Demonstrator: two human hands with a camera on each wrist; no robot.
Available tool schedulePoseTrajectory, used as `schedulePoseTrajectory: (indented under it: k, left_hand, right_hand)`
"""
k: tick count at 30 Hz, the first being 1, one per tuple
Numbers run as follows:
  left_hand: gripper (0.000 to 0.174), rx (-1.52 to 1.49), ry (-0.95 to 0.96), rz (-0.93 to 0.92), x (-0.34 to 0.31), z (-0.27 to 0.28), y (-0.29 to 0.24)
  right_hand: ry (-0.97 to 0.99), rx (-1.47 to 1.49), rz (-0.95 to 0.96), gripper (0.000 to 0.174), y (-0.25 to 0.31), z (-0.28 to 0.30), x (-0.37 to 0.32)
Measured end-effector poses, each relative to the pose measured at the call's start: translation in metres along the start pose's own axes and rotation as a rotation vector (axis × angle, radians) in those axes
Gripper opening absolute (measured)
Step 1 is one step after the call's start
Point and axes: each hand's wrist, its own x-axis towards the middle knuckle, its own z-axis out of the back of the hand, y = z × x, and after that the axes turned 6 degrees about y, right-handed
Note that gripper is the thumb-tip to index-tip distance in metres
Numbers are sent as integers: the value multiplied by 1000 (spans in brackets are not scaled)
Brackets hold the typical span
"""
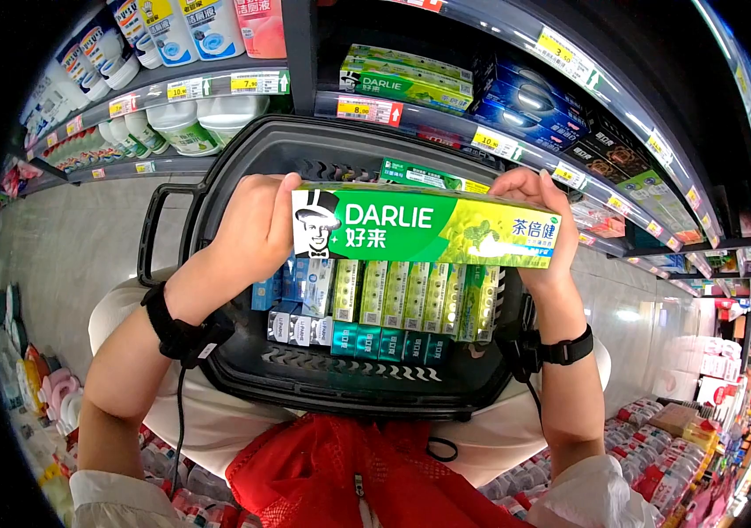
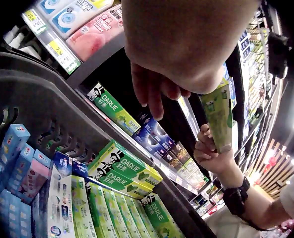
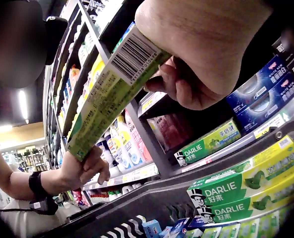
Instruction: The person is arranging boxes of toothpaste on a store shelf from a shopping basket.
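A green and yellow DARLIE toothpaste box (image 1: 432, 226) is held level above a black shopping basket (image 1: 349, 400), its printed front facing up toward the head camera. My left hand (image 1: 256, 211) grips its left end, and my right hand (image 1: 562, 231) grips the opposite end. In the right wrist view, a barcode shows on the underside of the box. Below, the basket holds several upright yellow-green boxes (image 1: 393, 295), a row of teal boxes (image 1: 388, 343) and blue boxes (image 2: 13, 144). More DARLIE boxes (image 3: 231, 191) lie stacked against the basket's far side, partly hidden in the head view.
Beyond the basket, a shelf carries DARLIE boxes (image 1: 406, 79) and dark blue boxes (image 1: 529, 97) behind a price-tag rail (image 1: 459, 132). Cleaner bottles (image 1: 208, 31) stand on the left shelf. The basket's handle (image 1: 164, 224) sticks out leftward, between the person's knees and the shelving.
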Motion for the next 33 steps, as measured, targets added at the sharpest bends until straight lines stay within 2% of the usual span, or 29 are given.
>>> schedulePoseTrajectory:
  k: [3,4,5,12,14,16,18,19,20,21,22,24,25,29,31,33]
  left_hand:
    - [35,-98,80,102,6,3,-5]
    - [32,-157,-92,11,10,-1,-8]
    - [39,-215,-263,-81,12,-4,-10]
    - [38,-207,-265,-58,12,-6,-9]
    - [37,-119,-354,-129,12,-10,-7]
    - [39,-119,-320,-120,11,-9,-4]
    - [42,-119,-286,-110,11,-3,-10]
    - [45,-275,-173,89,10,2,-17]
    - [49,-429,-57,289,11,4,-23]
    - [54,-865,-11,476,16,4,-21]
    - [54,-864,-6,475,20,1,-20]
    - [57,-1146,-5,599,27,-4,-15]
    - [57,-1236,190,697,30,-1,-7]
    - [52,-1322,211,666,32,8,-21]
    - [48,-1338,228,667,29,3,-16]
    - [44,-1355,246,666,28,2,-16]
  right_hand:
    - [13,-4,-9,49,1,-1,-1]
    - [13,-4,-9,49,2,-1,0]
    - [3,-17,-10,50,2,-2,0]
    - [1,-30,-11,50,0,0,0]
    - [7,-17,-15,50,0,0,0]
    - [13,-4,-20,50,0,-2,0]
    - [-79,-55,-28,50,0,-5,1]
    - [-79,-55,-28,50,1,-1,1]
    - [-37,-39,-158,50,4,6,1]
    - [6,-24,-288,49,6,9,1]
    - [2,-21,-287,49,4,8,1]
    - [-236,-232,-346,45,0,-1,4]
    - [-283,-231,-396,39,-4,3,5]
    - [-232,-252,-366,36,-8,9,8]
    - [-152,-420,-431,36,-4,6,7]
    - [-138,-454,-444,36,-4,2,4]
